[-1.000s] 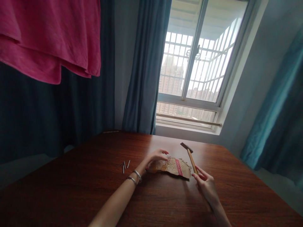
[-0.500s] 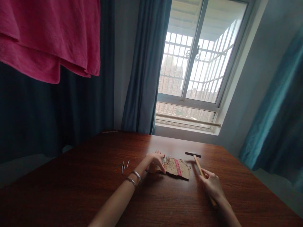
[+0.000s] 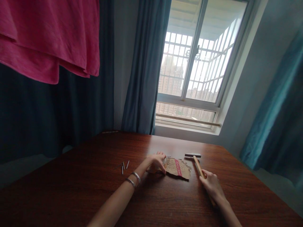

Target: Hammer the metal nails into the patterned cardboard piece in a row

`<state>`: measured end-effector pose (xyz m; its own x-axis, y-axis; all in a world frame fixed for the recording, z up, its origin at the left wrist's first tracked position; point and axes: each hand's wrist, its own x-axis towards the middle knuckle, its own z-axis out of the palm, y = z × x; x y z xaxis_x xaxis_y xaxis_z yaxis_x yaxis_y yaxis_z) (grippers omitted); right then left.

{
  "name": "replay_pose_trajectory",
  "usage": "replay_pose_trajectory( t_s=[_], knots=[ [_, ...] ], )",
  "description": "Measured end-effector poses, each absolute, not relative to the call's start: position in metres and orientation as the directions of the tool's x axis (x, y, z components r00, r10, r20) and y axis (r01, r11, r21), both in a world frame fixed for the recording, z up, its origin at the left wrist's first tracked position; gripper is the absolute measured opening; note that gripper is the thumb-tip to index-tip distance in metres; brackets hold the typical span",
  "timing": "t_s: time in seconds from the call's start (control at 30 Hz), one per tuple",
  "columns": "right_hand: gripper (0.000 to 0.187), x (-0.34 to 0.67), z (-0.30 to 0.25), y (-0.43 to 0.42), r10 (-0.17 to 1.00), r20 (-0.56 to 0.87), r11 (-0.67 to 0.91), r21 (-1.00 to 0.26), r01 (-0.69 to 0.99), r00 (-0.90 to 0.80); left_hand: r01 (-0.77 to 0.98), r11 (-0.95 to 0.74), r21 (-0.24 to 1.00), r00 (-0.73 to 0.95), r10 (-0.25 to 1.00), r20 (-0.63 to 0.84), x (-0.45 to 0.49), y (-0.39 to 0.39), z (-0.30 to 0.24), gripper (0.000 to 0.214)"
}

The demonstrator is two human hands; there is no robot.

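A torn piece of cardboard (image 3: pixel 172 168) lies flat on the table, peppered with small holes and crossed by a pink band. Several nails stand up along its far edge and right side. Around its left end my left hand (image 3: pixel 156 162) is spread, thumb at the near edge and fingers over the far side, holding it; that end is mostly hidden. My right hand (image 3: pixel 210 183) is wrapped around the wooden handle of a hammer (image 3: pixel 198 165). The dark hammer head is just right of the cardboard, low over the table; I cannot tell whether it touches.
Several loose nails (image 3: pixel 123 167) lie on the brown wooden table (image 3: pixel 170 201), left of my left hand. Behind the table are a blue curtain (image 3: pixel 144 78) and a barred window (image 3: pixel 187 69). A pink cloth (image 3: pixel 52 41) hangs at the upper left.
The hammer head has tilted slightly and dropped a little, showing a lighter face. My left hand stays on the cardboard with barely any shift.
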<state>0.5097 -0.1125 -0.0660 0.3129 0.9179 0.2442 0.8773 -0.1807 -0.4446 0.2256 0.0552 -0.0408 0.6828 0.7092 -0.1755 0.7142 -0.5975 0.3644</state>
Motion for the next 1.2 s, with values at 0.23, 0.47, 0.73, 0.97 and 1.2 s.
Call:
replay_pose_trajectory(
  t_s=[0.23, 0.47, 0.73, 0.97, 1.2],
  knots=[
    [0.036, 0.511, -0.062, -0.107, 0.936, 0.214, -0.182, -0.383, 0.906, 0.279, 0.696, -0.607, 0.384, 0.695, 0.705, -0.145, 0.223, 0.044, -0.026, 0.083],
    [0.023, 0.510, -0.059, -0.106, 0.952, 0.174, -0.209, -0.236, 0.949, 0.253, 0.699, -0.616, 0.364, 0.695, 0.704, -0.143, 0.224, 0.040, -0.024, 0.084],
    [0.026, 0.499, -0.058, -0.109, 0.961, 0.178, -0.214, 0.000, 0.977, 0.210, 0.654, -0.639, 0.406, 0.732, 0.669, -0.127, 0.221, 0.038, -0.023, 0.085],
    [0.030, 0.500, -0.067, -0.111, 0.965, 0.163, -0.211, 0.019, 0.977, 0.205, 0.651, -0.632, 0.420, 0.730, 0.674, -0.116, 0.221, 0.039, -0.026, 0.088],
    [0.034, 0.467, -0.056, -0.094, 0.893, 0.397, -0.212, -0.046, 0.976, 0.212, 0.654, -0.656, 0.376, 0.738, 0.662, -0.129, 0.222, 0.048, -0.035, 0.093]
  ],
)
